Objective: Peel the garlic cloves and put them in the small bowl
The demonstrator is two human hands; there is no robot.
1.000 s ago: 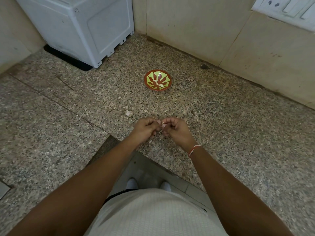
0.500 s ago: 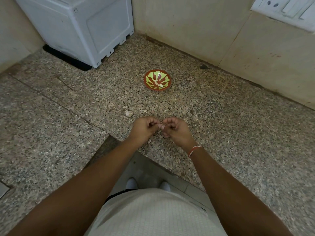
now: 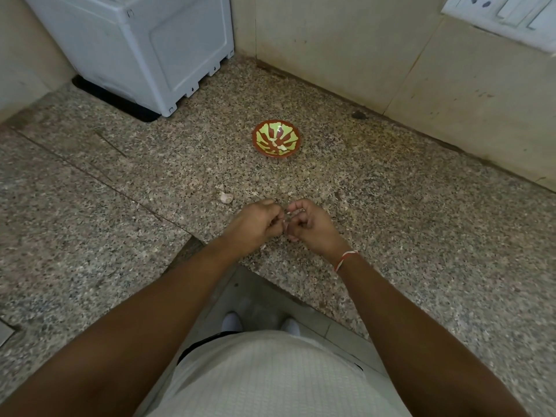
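At centre frame, your left hand and right hand pinch a garlic clove between curled fingertips, apparently to strip its skin; the small bowl waits above, well apart.

The speckled grey-brown polished granite table is showing a smooth, faintly shiny face. The small red-and-green glazed ceramic bowl is gleaming glossy. The white moulded plastic appliance is looking matt, and the beige wall tiles are looking smooth.
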